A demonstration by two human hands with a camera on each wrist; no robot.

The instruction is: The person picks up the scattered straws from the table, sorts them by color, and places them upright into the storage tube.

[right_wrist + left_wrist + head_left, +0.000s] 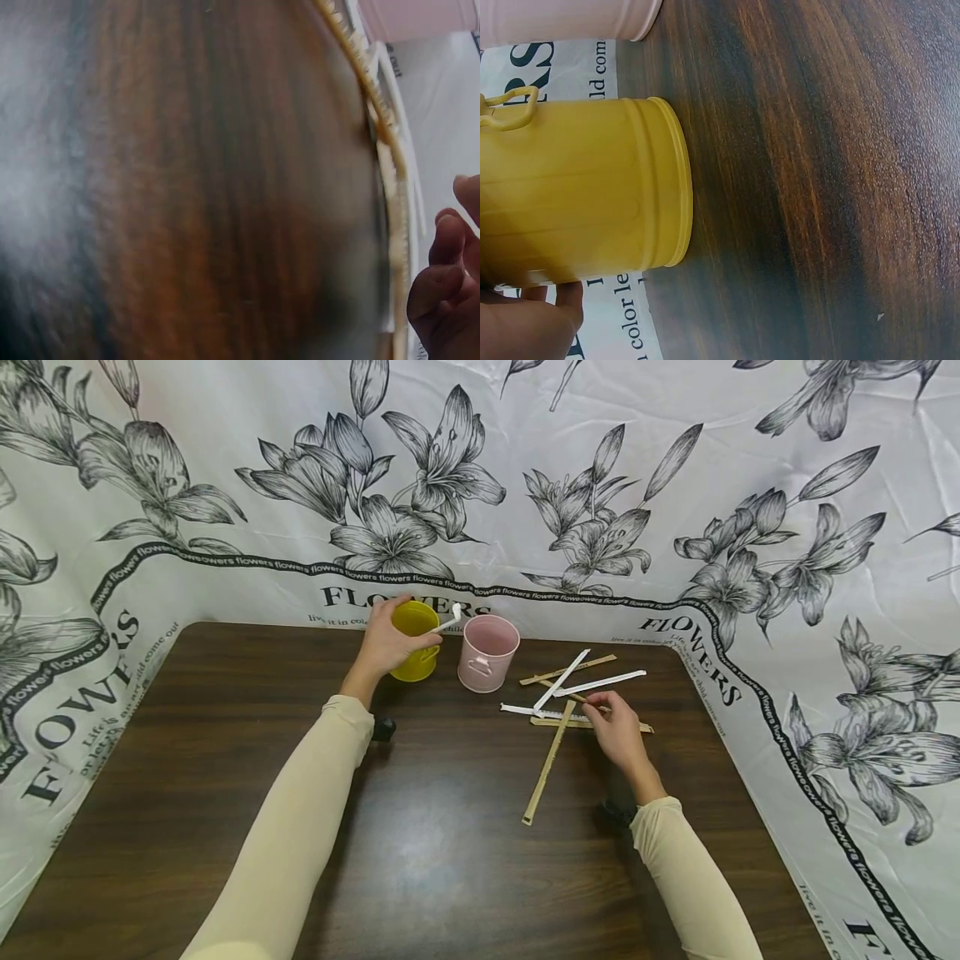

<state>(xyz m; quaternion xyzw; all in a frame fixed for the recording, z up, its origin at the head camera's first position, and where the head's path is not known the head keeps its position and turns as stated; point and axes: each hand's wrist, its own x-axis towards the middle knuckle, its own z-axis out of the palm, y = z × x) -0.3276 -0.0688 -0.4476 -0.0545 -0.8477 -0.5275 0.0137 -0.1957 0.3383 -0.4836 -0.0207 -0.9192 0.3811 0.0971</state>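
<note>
My left hand [390,639] grips a small yellow bucket [414,668] by its upper side. In the left wrist view the bucket [585,187] shows its side handle and base rim, with some fingertips [570,300] behind it. A short white stick [450,620] with a bent tip pokes out over the rim by the thumb. A pink bucket [487,664] stands just right of it. Over a loose heap of slim strips, my right hand [618,731] pinches a thin tan strip [562,691]; its fingers [439,281] look curled in the right wrist view, where the pinch is hidden.
White strips [603,683] and tan strips [550,764] lie crossed on the dark wooden table [442,860], right of the buckets. A white cloth [540,527] printed with flowers hangs behind the table and along its sides.
</note>
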